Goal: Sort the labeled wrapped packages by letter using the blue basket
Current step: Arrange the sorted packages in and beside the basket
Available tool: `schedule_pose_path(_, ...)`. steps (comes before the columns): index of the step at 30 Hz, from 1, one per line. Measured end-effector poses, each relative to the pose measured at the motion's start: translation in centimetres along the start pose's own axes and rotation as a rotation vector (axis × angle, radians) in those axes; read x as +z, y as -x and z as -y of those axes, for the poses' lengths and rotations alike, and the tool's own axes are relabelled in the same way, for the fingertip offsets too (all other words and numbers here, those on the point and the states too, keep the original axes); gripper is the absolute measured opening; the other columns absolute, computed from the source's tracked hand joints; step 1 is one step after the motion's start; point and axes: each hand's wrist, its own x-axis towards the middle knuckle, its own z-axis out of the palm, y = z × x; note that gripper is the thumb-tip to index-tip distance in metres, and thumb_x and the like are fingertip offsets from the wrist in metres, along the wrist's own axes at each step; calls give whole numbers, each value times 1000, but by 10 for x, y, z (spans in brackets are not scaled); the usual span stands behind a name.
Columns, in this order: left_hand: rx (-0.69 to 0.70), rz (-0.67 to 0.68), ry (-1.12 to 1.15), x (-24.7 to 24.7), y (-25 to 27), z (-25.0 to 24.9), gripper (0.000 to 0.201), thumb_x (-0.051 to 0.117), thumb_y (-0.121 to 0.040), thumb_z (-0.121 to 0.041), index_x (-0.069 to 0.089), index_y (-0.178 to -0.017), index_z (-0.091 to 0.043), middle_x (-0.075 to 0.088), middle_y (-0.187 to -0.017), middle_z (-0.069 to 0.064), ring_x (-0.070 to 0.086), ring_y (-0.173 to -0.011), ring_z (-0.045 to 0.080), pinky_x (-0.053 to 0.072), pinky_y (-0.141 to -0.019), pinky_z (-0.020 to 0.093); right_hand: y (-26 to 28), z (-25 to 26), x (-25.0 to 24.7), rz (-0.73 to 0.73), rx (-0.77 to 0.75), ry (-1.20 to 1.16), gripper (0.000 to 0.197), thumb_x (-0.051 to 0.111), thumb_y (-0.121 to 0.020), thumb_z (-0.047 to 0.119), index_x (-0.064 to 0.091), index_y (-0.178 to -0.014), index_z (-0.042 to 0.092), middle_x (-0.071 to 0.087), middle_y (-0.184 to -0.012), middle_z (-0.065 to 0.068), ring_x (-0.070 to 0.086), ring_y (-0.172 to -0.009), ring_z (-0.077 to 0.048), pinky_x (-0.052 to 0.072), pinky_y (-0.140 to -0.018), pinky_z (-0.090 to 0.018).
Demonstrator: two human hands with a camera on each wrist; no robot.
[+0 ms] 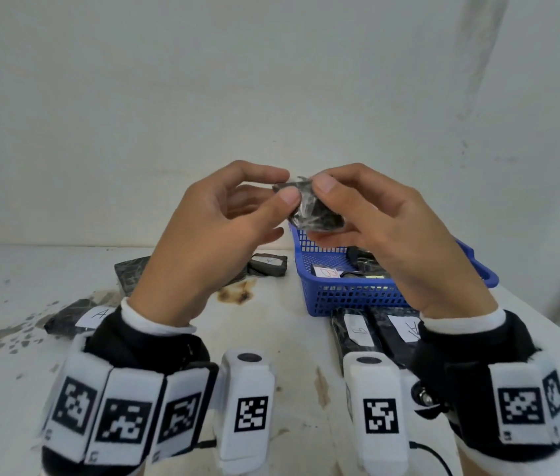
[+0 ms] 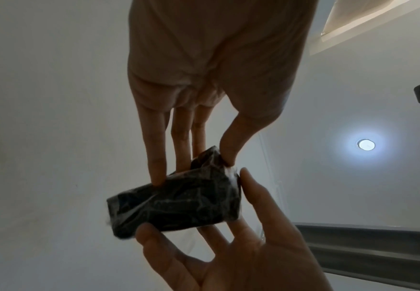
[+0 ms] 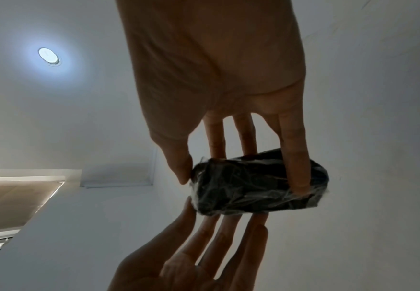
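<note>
Both grips grasp one dark plastic-wrapped package [image 1: 316,209], raised above the far left corner of the blue basket [image 1: 357,297]. The left hand [image 1: 209,235] pinches its upper end between thumb and fingertips; the right hand [image 1: 388,231] holds it with the thumb on top and fingers underneath. Its label cannot be seen. Inside the basket lie a package with a red-lettered label [image 1: 327,271] and other dark wrapped pieces. On the tabletop [image 1: 271,338], a package marked A [image 1: 79,317] lies at left, and two labeled packages [image 1: 374,329] touch the basket's near wall.
</note>
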Motion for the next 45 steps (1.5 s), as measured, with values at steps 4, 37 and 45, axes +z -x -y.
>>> schedule_pose_path(4,23,-41,-19,1,-1,1,12,69,-83,-26,68,-84,-14,75,-86,6,69,-81,13,56,-66,24,0,1,-1,25,12,-40,29,62,-87,51,73,-108,33,71,-115,8,71,-102,-14,60,-78,-32)
schedule_pose_path(37,-73,-41,-61,2,-2,6,10,64,-91,-17,61,-92,-8,71,-87,17,67,-65,16,58,-53,30,1,-1,3,-30,1,82,32,69,-93,28,63,-120,45,70,-107,1,75,-81,-21,63,-77,-46)
schedule_pose_path(45,-91,-23,-54,4,1,1,29,62,-90,-34,59,-111,-15,75,-86,7,74,-73,15,61,-61,33,2,-1,-1,-16,-42,89,28,67,-95,24,64,-112,46,69,-110,5,73,-89,-32,60,-84,-53)
